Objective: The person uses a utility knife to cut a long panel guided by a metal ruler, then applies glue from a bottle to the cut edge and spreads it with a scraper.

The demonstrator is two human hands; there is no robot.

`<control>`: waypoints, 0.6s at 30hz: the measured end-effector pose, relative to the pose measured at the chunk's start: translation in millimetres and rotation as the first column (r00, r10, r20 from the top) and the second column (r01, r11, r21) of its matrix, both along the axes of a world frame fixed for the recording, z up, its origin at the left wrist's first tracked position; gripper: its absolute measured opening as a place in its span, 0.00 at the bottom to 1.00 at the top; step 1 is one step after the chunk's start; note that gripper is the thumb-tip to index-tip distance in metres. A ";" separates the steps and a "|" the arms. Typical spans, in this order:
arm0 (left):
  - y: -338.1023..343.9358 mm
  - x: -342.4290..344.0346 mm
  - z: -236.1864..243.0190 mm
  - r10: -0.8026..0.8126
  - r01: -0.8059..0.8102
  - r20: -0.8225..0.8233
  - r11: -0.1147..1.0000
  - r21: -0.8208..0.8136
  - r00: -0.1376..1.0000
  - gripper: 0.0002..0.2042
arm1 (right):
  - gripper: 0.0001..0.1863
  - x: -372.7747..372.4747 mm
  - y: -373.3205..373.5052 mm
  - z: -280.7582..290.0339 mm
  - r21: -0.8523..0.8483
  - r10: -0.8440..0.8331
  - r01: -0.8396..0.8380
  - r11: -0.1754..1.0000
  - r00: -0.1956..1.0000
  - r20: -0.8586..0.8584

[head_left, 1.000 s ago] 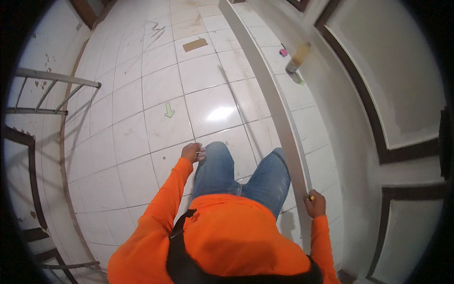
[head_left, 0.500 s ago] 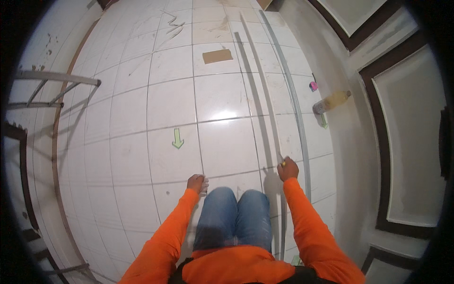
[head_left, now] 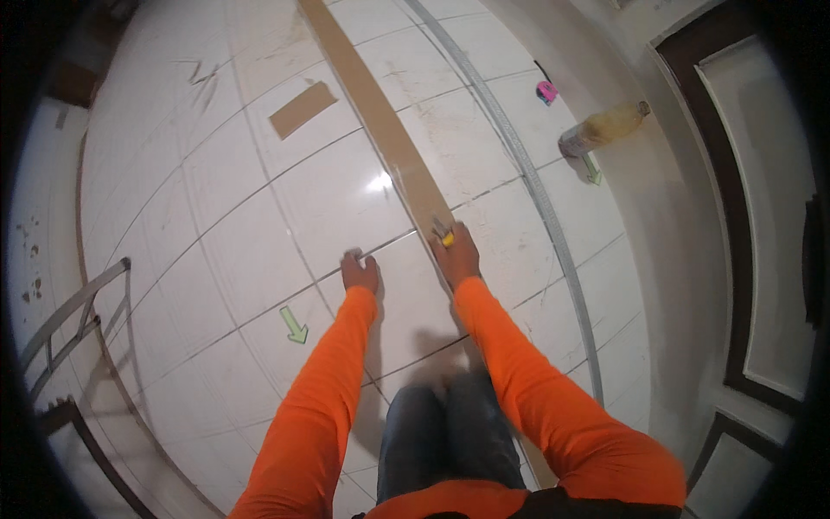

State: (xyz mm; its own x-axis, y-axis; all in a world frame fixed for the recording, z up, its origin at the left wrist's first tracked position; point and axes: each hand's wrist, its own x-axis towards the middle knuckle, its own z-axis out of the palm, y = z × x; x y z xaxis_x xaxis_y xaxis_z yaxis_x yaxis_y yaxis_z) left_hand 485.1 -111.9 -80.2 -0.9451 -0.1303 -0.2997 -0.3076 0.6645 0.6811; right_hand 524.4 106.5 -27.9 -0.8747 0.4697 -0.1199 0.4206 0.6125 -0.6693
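Observation:
A long tan board (head_left: 385, 143) runs away from me along the tiled floor. My right hand (head_left: 456, 253) is on the board, closed round a small yellow tool with a metal part (head_left: 447, 238); its exact kind is unclear. Left of the board, my left hand (head_left: 360, 270) is low over the tiles with curled fingers, and what is at its fingertips is too small to make out. A perforated metal strip (head_left: 543, 201) lies to the right of the board, roughly parallel to it.
A short cardboard piece (head_left: 302, 109) lies left of the board. By the panelled right wall are a bottle of yellowish liquid (head_left: 605, 128), a pink object (head_left: 545, 92) and a green arrow (head_left: 590, 170). Another arrow (head_left: 294, 323) is beside my left arm. A metal ladder (head_left: 69, 316) stands at left.
I have bent forward and both hands have moved farther out. The long board, earlier narrower in view along my right side, now shows its broad tan face nearer the middle.

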 end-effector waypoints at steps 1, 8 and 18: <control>12.2 -23.6 -3.1 -0.017 0.018 0.042 0.999 -0.040 0.999 0.19 | 0.17 17.7 11.3 -6.9 -0.052 -0.069 0.069 0.996 0.998 0.011; 57.4 -110.6 -16.9 -0.278 0.090 -0.286 0.843 -0.530 0.917 0.20 | 0.13 114.3 137.9 -31.4 -0.063 -0.352 0.358 0.932 0.932 0.092; 65.3 -121.6 -5.9 -0.284 0.176 -0.150 0.849 -0.499 0.947 0.26 | 0.19 -28.7 273.3 -28.5 0.240 -0.210 0.175 0.955 0.969 0.130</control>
State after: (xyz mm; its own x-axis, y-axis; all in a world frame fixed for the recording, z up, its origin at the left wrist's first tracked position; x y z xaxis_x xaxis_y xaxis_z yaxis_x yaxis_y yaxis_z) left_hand 363.5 -46.6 -86.1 -0.9985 0.0244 -0.0488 0.0088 0.9551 0.2962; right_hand 495.7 379.8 -56.4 -0.7443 0.6575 -0.1167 0.6318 0.6367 -0.4422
